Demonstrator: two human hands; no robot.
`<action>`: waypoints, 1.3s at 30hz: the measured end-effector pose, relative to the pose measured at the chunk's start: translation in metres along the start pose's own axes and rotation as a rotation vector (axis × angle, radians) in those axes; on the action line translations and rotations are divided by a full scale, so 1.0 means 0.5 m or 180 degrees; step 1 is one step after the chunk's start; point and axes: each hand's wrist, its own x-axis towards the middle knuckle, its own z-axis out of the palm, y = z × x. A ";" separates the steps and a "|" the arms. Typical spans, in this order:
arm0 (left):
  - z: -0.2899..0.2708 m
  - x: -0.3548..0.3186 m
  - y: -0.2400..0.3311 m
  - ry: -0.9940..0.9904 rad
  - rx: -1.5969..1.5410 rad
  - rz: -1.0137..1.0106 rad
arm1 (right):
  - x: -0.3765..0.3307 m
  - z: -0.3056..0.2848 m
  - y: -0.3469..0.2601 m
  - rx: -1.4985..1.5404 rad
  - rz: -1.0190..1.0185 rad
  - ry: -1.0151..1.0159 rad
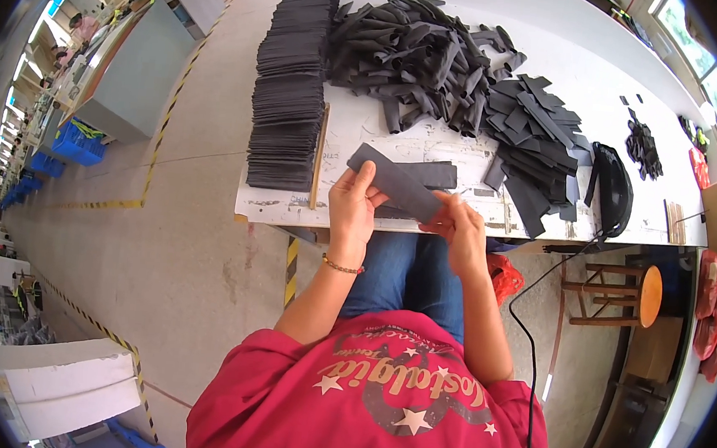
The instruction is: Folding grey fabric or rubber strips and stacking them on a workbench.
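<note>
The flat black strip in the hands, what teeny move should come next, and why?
Perhaps lower the flat black rectangular strip onto the similar dark strip behind it: the bare left hand and bare right hand hold its opposite ends.

My crimson, loose-sleeved shirt (374, 398) bears pale stars (415, 420) and tan lettering (397, 377); twelve o'clock from it show blue jeans (389, 281), eleven o'clock my beaded bracelet (342, 266).

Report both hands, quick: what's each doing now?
Left hand: closed, holding the black strip near one end.
Right hand: closed, holding its other end.
</note>
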 end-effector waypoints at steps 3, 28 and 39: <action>0.001 -0.001 0.003 0.0037 0.0047 0.0017 | 0.009 -0.006 -0.017 0.0022 -0.0041 0.0260; 0.040 -0.033 0.016 -0.0753 -0.0211 -0.0217 | 0.004 0.131 -0.005 -0.1435 -0.1410 0.0148; 0.026 -0.021 0.026 -0.0545 -0.0332 -0.0511 | 0.014 0.115 0.004 -0.1643 -0.1128 -0.0022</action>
